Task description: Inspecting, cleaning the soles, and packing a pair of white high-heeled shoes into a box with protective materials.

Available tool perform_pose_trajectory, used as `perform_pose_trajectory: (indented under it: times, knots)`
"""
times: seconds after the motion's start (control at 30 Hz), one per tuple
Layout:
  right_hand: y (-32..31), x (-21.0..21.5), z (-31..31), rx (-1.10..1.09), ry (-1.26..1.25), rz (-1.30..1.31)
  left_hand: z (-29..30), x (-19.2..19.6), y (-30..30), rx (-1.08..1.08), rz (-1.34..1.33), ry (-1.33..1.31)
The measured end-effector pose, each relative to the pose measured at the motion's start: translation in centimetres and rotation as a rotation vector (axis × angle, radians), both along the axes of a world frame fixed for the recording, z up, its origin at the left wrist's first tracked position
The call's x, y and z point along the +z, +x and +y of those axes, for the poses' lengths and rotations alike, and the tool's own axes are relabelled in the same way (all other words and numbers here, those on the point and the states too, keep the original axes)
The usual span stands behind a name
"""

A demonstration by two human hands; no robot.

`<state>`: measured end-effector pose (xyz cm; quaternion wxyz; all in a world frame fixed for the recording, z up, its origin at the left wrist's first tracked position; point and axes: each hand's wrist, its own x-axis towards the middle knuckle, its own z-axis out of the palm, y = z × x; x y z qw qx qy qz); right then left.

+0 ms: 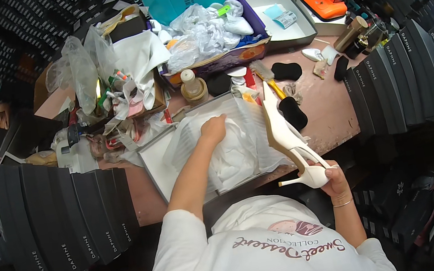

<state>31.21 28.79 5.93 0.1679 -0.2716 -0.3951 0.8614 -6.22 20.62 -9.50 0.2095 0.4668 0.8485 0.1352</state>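
Stacked dark boxes point(399, 83) and cluttered worktable point(330, 104) show a workshop.

One white heeled shoe point(281, 131) is in the right hand point(336, 179), one open box point(159, 171) under the left hand point(214, 130), one orange tape dispenser point(323, 4) beyond both.

The left forearm point(193, 180) is slanting forward and inward, and its hand point(214, 129) is bending into a loose curl, back facing up. From over here I'm seeing the right hand point(336, 177) gripping nearer the body, its forearm point(349, 223) angling forward.
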Motion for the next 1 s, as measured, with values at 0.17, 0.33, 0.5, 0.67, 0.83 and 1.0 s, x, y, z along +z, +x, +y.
perform_pose_trajectory:
  times: [0.17, 0.33, 0.5, 0.67, 0.83, 1.0]
  knots:
    - [2.4, -2.6, 0.4, -0.267, -0.349, 0.212, -1.2, 5.6, 2.0, 0.058, -0.096, 0.382]
    - [1.3, -4.1, 1.2, -0.381, -0.718, 0.393, -6.7, 11.2, 2.5, 0.482, -0.535, 0.471]
    - [0.0, -3.6, 1.1, -0.245, -0.696, 0.473, -6.0, 12.5, 4.3, 0.542, -0.777, 0.738]
    - [1.7, 2.4, 1.3, 0.069, -0.228, 0.461, -5.0, 14.3, 7.6, 0.350, -0.667, 0.752]
    - [-2.3, 2.6, -1.3, -0.017, -0.313, 0.068, -8.8, 18.4, 12.7, 0.014, -0.389, 0.692]
    - [-5.3, 0.2, -3.4, 0.009, -0.185, -0.082, -14.7, 11.0, 11.1, 0.175, -0.281, 0.477]
